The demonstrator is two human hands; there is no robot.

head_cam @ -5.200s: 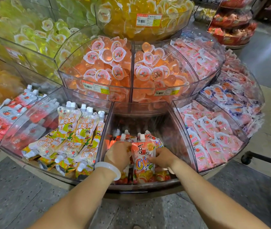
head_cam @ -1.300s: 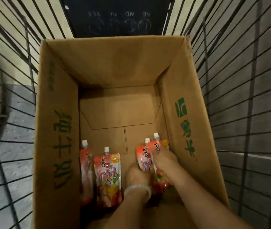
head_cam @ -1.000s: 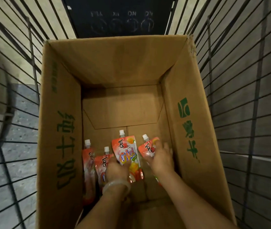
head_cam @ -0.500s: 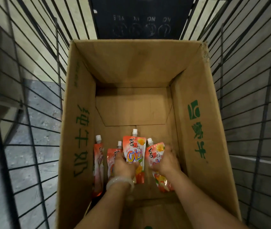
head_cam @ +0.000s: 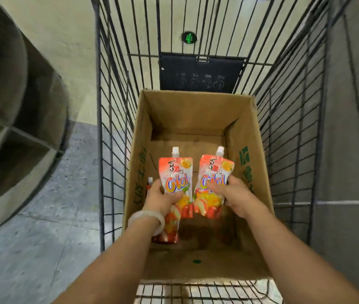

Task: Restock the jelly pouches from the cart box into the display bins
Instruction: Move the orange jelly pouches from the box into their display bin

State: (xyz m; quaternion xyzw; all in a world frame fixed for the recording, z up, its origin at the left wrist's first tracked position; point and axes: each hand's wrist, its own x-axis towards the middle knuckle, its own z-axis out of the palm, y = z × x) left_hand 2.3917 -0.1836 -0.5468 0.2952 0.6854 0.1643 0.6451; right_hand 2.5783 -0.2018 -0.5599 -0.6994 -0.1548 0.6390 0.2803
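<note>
Brown cardboard box (head_cam: 243, 148) sits open inside the black wire cart (head_cam: 112, 119), its tall walls close on both sides. Left hand (head_cam: 163, 197) grips one jelly pouch (head_cam: 175, 174) and right hand (head_cam: 232, 193) grips another pouch (head_cam: 214, 172), both lifted side by side. One more pouch (head_cam: 150, 183) peeks out low by the left wall. Grey floor (head_cam: 49, 194) lies left of the cart.
</note>
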